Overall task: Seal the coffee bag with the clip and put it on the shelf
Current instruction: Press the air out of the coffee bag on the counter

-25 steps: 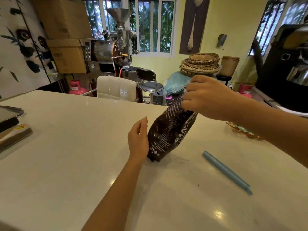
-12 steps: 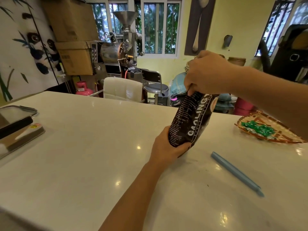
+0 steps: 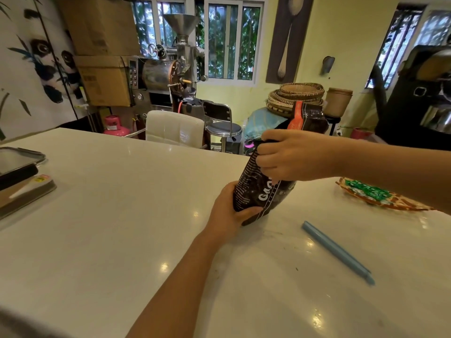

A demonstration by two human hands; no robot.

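A dark brown coffee bag (image 3: 253,191) with white lettering stands nearly upright on the white table (image 3: 102,215), its top end with an orange strip sticking up above my right hand. My left hand (image 3: 228,214) grips the bag's bottom from the left. Around the bag's upper middle my right hand (image 3: 295,154) is closed, squeezing it. A long light-blue clip (image 3: 338,252) lies flat on the table to the right of the bag, apart from both hands. No shelf is visible.
A woven tray (image 3: 400,203) with green packets sits at the table's right. Flat containers and a dark item (image 3: 19,174) lie at the left edge. Behind the table stand a white chair (image 3: 174,128), a stool, a coffee roaster and stacked baskets.
My left hand went from beside the bag to gripping its base. The bag was lifted and stood more upright. My right hand slid down from the top to the bag's upper middle.
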